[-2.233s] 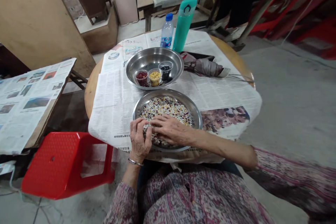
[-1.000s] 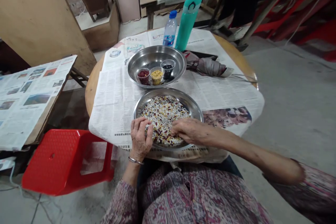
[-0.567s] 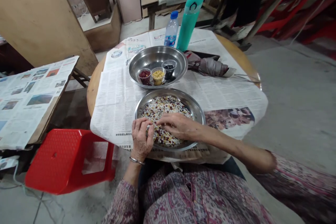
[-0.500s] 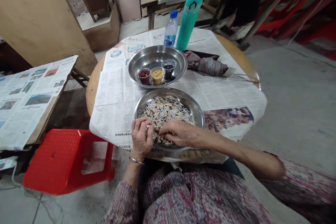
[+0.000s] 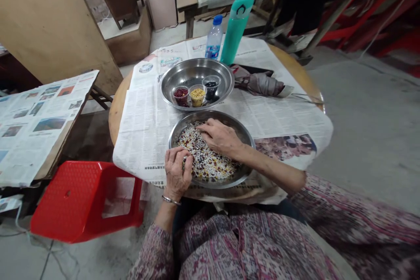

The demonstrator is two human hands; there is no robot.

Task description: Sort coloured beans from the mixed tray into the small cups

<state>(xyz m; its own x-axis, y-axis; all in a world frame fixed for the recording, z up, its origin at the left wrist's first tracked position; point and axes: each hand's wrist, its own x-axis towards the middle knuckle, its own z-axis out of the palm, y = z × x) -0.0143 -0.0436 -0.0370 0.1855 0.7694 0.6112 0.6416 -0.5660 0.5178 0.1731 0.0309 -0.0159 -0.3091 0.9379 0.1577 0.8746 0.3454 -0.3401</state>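
Note:
A steel basin (image 5: 248, 175) nearest me holds a spread mix of white rice grains, dark red beans, yellow beans and black beans (image 5: 210, 153). My left hand (image 5: 177, 170) is at the basin's left front rim with its fingers curled toward the thumb. Reddish bits show by its palm, but what it holds is not clear. Over the far part of the grains is my right hand (image 5: 221, 138), its fingertips drawn together and touching them. In a second steel basin (image 5: 173, 74) stand clear cups of red beans (image 5: 181, 95), yellow beans (image 5: 197, 95) and black beans (image 5: 211, 87).
Newspaper (image 5: 138, 127) covers the round table. Behind the far basin stand a water bottle (image 5: 214, 39) and a tall teal bottle (image 5: 236, 30). A folded umbrella (image 5: 262, 83) lies to the right. On the floor at left is a red stool (image 5: 72, 201), beside a newspaper-covered table (image 5: 42, 118).
My right hand has moved from the near side of the grains, beside my left hand, to the far side of the basin. The left hand has stayed at the rim.

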